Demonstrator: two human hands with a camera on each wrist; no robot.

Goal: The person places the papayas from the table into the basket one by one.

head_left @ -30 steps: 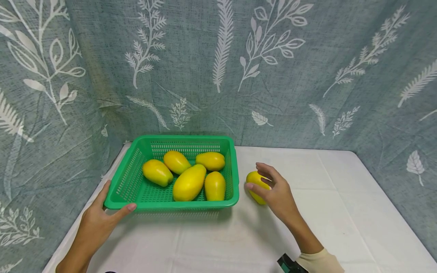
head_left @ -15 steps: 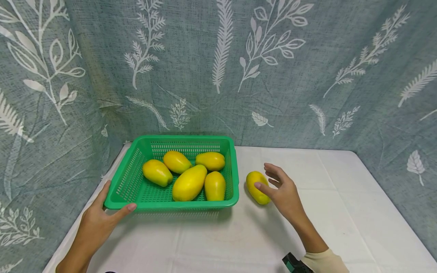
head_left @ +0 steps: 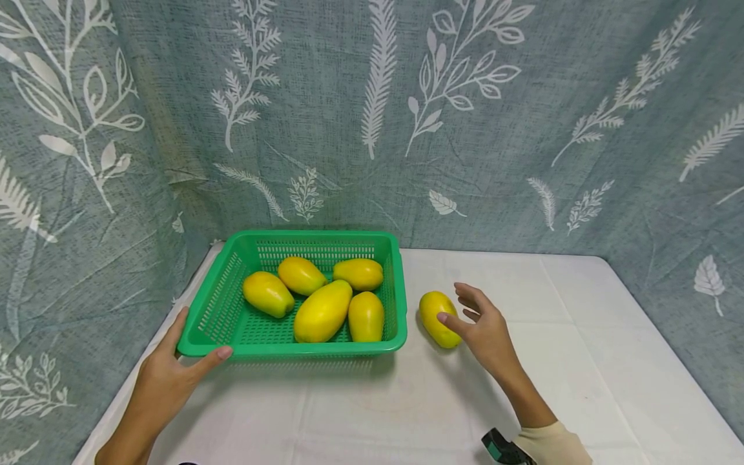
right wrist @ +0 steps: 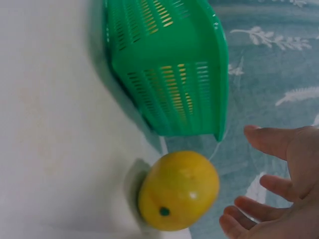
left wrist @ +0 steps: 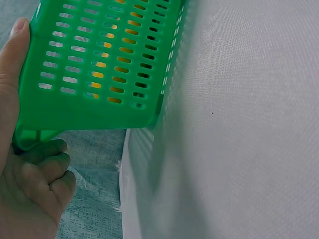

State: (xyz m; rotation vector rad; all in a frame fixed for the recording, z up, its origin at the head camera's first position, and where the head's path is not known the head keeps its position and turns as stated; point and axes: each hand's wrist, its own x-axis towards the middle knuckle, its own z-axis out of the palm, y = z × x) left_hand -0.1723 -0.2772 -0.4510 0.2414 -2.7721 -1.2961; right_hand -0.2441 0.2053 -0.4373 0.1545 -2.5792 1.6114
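The green slotted plastic basket (head_left: 290,351) stands on the table, with several yellow mangoes (head_left: 322,312) lying inside. At its near left corner my left hand (head_left: 158,384) holds the rim, thumb on the front side; the left wrist view shows fingers curled beneath the rim. Outside the basket, to its right, one yellow mango (head_left: 436,318) rests on the cloth. Beside that mango my right hand (head_left: 487,336) hovers with fingers spread and loosely bent, holding nothing. The right wrist view shows a gap between the loose mango (right wrist: 179,191) and the fingertips.
A white cloth (head_left: 552,361) covers the table. Blue-grey curtains (head_left: 349,129) with white leaf prints hang behind and on both sides, close to the table's edges. A dark device (head_left: 504,447) is strapped at my right wrist, by the beige sleeve.
My right hand has drawn back slightly to the right, uncovering more of the loose mango, which stays in place. The left hand and the basket have not moved.
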